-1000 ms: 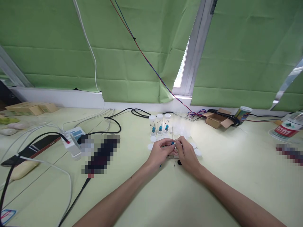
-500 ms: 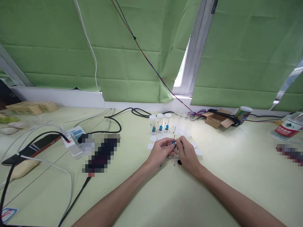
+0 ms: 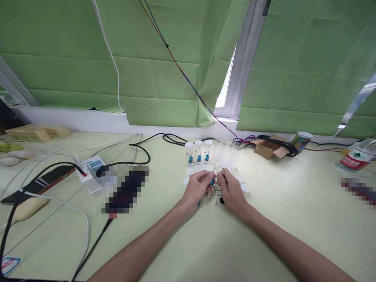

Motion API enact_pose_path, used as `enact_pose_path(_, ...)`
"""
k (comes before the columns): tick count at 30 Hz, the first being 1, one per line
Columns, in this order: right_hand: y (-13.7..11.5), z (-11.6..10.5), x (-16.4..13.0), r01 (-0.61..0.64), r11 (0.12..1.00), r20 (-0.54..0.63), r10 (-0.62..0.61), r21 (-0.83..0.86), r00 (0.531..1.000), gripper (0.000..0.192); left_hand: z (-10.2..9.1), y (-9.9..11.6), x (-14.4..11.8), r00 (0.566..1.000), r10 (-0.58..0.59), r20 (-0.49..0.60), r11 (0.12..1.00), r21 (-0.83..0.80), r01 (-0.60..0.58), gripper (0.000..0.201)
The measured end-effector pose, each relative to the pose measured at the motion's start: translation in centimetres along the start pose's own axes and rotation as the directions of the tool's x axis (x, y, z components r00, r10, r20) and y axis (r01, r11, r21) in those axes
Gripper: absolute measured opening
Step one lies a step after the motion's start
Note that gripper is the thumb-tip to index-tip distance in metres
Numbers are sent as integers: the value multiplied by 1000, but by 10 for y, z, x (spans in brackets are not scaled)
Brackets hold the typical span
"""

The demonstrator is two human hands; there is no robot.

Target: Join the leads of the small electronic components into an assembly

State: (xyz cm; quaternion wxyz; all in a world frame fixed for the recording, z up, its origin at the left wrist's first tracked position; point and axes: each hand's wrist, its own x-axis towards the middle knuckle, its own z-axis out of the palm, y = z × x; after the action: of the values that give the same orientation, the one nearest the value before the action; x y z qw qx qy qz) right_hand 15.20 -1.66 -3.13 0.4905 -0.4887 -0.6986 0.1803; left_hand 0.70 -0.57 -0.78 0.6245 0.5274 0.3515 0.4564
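A big pale green table [image 3: 264,243] fills the lower part of the view, with green blinds [image 3: 73,58] hanging behind it. Two bare arms reach out from the near edge and meet in the middle of the table. Both forearms lie low over the tabletop, and the wrists bend a little toward each other.

The left hand [image 3: 197,189] is curled, its fingertips pinched narrow on a tiny blue part [image 3: 212,181] with thin wire legs. The right hand [image 3: 232,192] is curled the same way, and its fingertips pinch the same little part from the other side. The part sits between the two hands, just above the table. One thin wire [image 3: 217,165] sticks up from it and bends over at the top.

Just behind the hands stand three small clear tubes [image 3: 199,153] in a row, each with a white cap and a blue bit inside. Flat white caps [image 3: 245,188] lie near the hands. A tiny black piece [image 3: 222,201] lies on the table just under the right hand.
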Motion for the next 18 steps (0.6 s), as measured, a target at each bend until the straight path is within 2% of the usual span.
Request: enact_pose_path(18,-2,0,0,-1,1000,32,0,25,1000,28,3,-4,1,987,-151,58,977,-143,157,33)
